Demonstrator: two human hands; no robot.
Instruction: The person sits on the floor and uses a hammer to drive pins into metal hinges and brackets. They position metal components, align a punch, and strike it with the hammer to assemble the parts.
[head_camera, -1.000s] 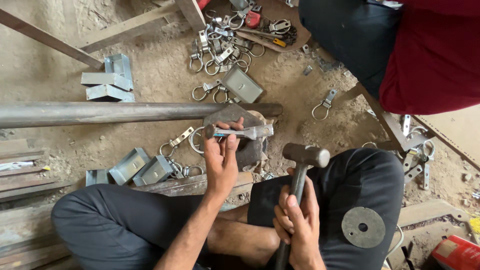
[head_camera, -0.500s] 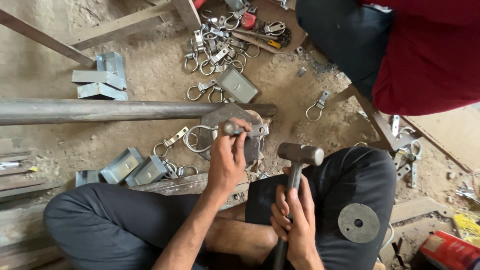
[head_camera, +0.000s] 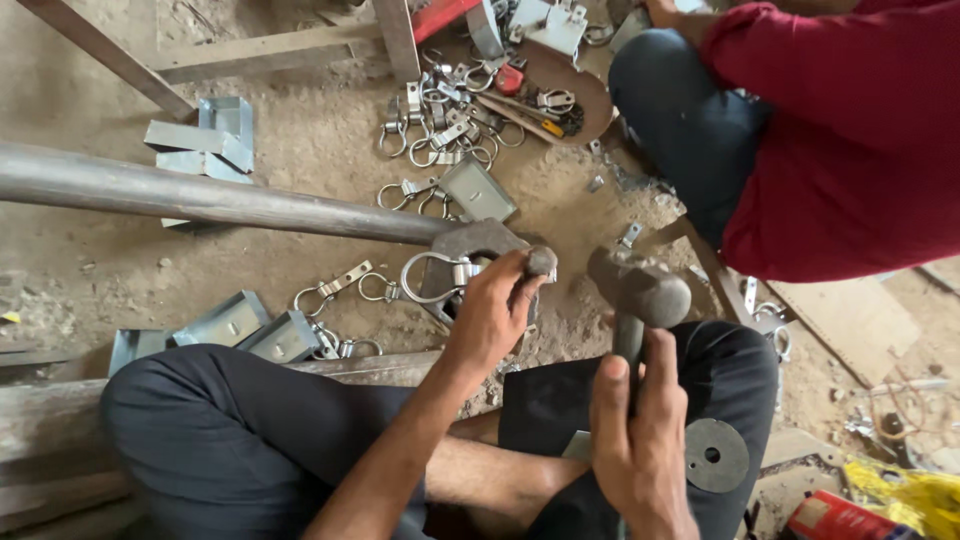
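My left hand (head_camera: 497, 303) pinches a small metal ring clamp (head_camera: 432, 275) and presses it on a dark iron block (head_camera: 478, 240) that sits on the dirt floor. My right hand (head_camera: 636, 440) grips the handle of a hammer (head_camera: 640, 287). The hammer's steel head hangs just right of the left hand, slightly above the block. I sit cross-legged in dark trousers, knees on both sides of the block.
A long steel pipe (head_camera: 200, 195) runs from the left to the block. Several ring clamps (head_camera: 440, 125) and bent sheet-metal brackets (head_camera: 225, 135) lie scattered beyond. A person in a red shirt (head_camera: 850, 140) sits at the right. A round metal disc (head_camera: 716, 455) rests on my right knee.
The hammer head has risen and swung in toward the block. My left hand shifted its grip on the clamp. The camera has tilted down and nearer.
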